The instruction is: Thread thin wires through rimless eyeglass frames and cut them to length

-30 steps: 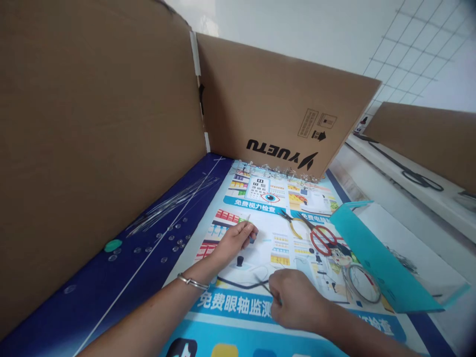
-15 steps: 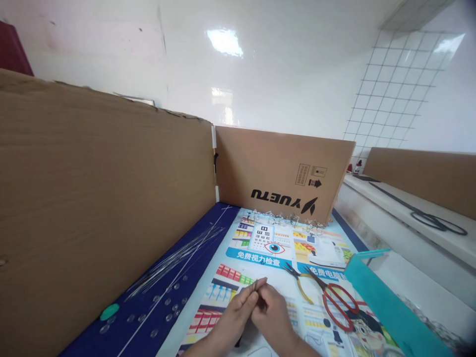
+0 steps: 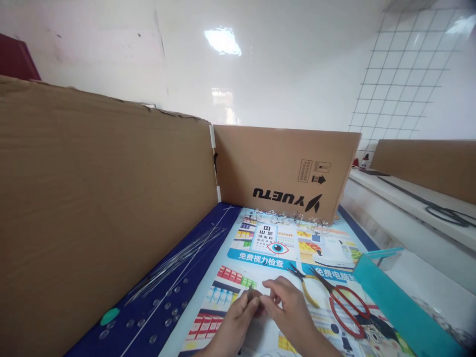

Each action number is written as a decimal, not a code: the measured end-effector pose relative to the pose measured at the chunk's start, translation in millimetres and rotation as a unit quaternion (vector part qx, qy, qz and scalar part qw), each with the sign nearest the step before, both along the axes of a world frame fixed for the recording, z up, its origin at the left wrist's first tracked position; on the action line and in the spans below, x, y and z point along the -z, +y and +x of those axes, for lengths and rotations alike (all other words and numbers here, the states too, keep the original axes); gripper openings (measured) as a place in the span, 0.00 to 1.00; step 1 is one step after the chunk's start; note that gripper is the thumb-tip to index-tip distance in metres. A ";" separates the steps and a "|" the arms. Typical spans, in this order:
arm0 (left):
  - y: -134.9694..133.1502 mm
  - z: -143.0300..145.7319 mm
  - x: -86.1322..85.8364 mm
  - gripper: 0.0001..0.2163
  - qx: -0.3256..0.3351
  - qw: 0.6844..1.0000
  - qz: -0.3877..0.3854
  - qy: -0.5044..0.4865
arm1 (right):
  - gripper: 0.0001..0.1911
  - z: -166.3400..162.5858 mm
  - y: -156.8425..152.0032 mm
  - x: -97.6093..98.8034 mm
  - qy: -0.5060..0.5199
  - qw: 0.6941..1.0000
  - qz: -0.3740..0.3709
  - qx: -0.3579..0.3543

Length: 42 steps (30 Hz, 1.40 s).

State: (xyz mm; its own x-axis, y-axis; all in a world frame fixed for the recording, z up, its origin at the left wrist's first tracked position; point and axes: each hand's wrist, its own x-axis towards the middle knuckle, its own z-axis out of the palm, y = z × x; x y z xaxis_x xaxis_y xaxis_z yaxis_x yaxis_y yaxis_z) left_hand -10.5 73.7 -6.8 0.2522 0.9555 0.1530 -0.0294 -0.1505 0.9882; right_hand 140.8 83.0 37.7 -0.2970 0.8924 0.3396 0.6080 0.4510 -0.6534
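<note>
My left hand (image 3: pixel 238 320) and my right hand (image 3: pixel 288 310) meet low in the middle of the view, over a printed poster mat (image 3: pixel 267 248). The left fingers pinch a small thin dark piece (image 3: pixel 250 293), too small to name. The right fingertips touch the same spot, thumb and forefinger pinched together. A bundle of thin clear wires (image 3: pixel 178 260) lies on the blue strip to the left, with several small clear beads (image 3: pixel 163 315) near it.
Yellow-handled pliers (image 3: pixel 303 282) and red scissors (image 3: pixel 344 305) lie just right of my hands. A teal tray (image 3: pixel 394 307) sits at the right. Cardboard walls (image 3: pixel 104 208) stand at the left and the back. A green disc (image 3: pixel 110 316) lies by the beads.
The view tilted up from the mat to the wall. My right hand moved from the near edge up to my left hand, and both now pinch the small piece together.
</note>
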 end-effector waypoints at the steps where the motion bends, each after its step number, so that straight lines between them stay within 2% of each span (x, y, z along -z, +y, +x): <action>1: -1.4 0.8 -1.0 0.12 0.017 1.000 0.007 0.003 | 0.12 -2.0 -1.6 -0.4 0.016 1.000 -0.004 -0.012; 2: -2.9 1.7 -2.0 0.12 0.038 0.999 0.014 0.002 | 0.13 -4.7 -3.3 0.4 0.028 0.999 -0.011 -0.028; 4: -5.6 3.2 -3.7 0.12 0.068 0.997 0.021 -0.003 | 0.09 -10.6 -6.5 4.0 0.049 0.997 -0.028 -0.055; 7: -7.2 3.4 -4.9 0.11 0.079 0.997 0.012 0.003 | 0.06 -15.5 -8.7 7.4 0.091 0.993 -0.036 -0.061; 12: -3.2 -4.3 -8.6 0.12 0.108 0.994 0.014 0.005 | 0.08 -10.3 -7.5 -4.3 0.092 0.994 -0.042 -0.052; 15: 2.3 -10.4 -8.5 0.16 0.099 0.995 0.019 0.029 | 0.07 -8.1 -7.3 -8.6 0.038 0.998 -0.025 -0.037; 19: 9.1 -13.7 -3.9 0.19 0.082 0.994 0.025 0.061 | 0.07 -10.3 -6.4 0.7 -0.001 0.999 -0.051 -0.014; 26: 7.1 -11.7 -9.0 0.17 0.106 0.993 0.007 0.057 | 0.07 -9.7 -1.4 16.7 0.017 0.998 -0.055 -0.010; 32: 5.5 -10.7 -13.8 0.11 0.102 0.992 0.019 0.067 | 0.07 -12.2 -1.3 23.1 0.052 0.996 -0.067 0.001; 38: 10.7 -11.0 -3.7 0.08 0.058 0.993 0.021 0.099 | 0.08 -15.0 -3.7 23.4 0.051 0.996 -0.070 0.005; 42: 11.2 -11.5 -3.9 0.08 0.027 0.991 0.012 0.128 | 0.07 -15.8 -4.2 17.5 0.063 0.995 -0.076 -0.006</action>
State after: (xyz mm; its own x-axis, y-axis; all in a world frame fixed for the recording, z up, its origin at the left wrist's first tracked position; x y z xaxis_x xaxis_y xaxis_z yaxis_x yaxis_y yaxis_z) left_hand -22.0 84.9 -2.8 0.3373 0.9360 0.1007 0.2129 -0.1801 0.9603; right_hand 125.0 78.9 20.2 -0.2719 0.9327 0.2368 0.5114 0.3485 -0.7855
